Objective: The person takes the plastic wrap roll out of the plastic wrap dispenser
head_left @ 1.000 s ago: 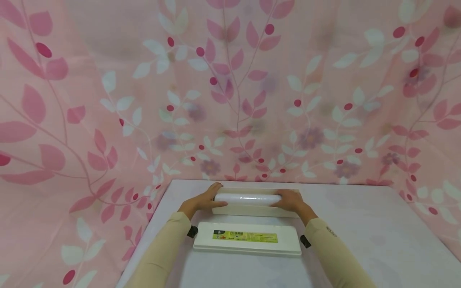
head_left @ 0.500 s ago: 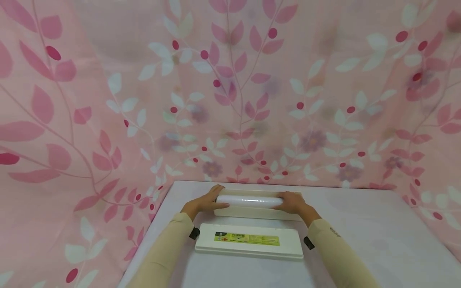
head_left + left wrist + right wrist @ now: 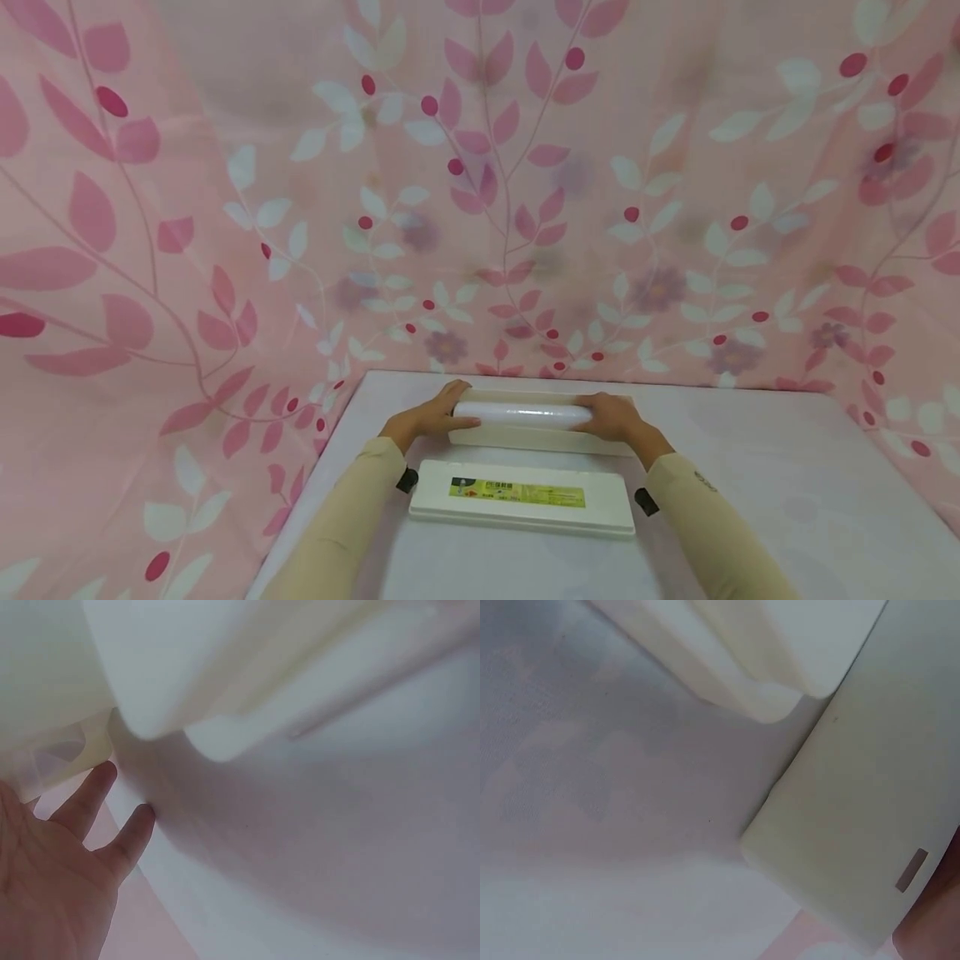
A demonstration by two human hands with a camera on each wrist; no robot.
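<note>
A white roll of cling film (image 3: 525, 414) lies lengthwise in an open cream dispenser box (image 3: 540, 438) toward the back of the table. My left hand (image 3: 435, 414) holds the roll's left end, thumb along the front and fingers behind. At the opposite end, my right hand (image 3: 611, 419) grips the roll from above. The left wrist view shows two fingers (image 3: 94, 799) of the left hand spread beside the box's end. In the right wrist view the box end (image 3: 840, 802), with a small slot, hides most of the right hand. The roll's ends are hidden under my hands.
The dispenser's white lid (image 3: 525, 510), with a green and yellow label (image 3: 517, 492), lies in front of the box between my forearms. A white cloth covers the table (image 3: 765, 467). Pink floral curtains (image 3: 480, 208) hang close behind and at both sides.
The view shifts slightly as the head camera moves. Both hands keep their hold on the roll's ends, and the roll, box and lid stay in place.
</note>
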